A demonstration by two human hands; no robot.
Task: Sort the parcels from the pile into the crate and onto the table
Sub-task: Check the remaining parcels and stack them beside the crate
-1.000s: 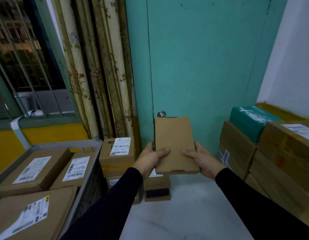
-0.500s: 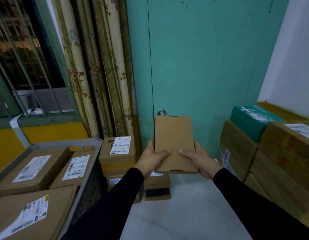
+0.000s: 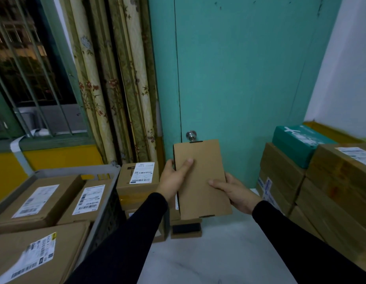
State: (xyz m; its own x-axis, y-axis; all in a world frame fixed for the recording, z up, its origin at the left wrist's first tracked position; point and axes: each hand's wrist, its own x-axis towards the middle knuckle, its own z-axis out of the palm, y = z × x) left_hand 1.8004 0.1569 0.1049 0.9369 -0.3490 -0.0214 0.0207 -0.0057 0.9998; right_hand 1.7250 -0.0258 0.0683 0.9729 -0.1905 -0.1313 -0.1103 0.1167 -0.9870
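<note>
The flat brown parcel [image 3: 201, 179] is held up in front of the teal door [image 3: 239, 78], above the white bench [image 3: 208, 257], its plain face toward the camera with no label showing. The left hand [image 3: 174, 179] grips its left edge, thumb lying across the front face and the fingers hidden behind. The right hand [image 3: 234, 191] grips its lower right edge, thumb on the front, fingers curled underneath. Both arms wear dark sleeves. To the left stands a grey crate [image 3: 108, 201] holding labelled cardboard parcels [image 3: 40, 197]. Just beside the crate, behind the left hand, a stack of small labelled boxes [image 3: 137, 179] rises. On the right, large cardboard boxes [image 3: 332, 191] are piled, with a teal box [image 3: 297, 142] on top. Floral curtains [image 3: 116, 78] hang beside a barred window [image 3: 24, 68].
</note>
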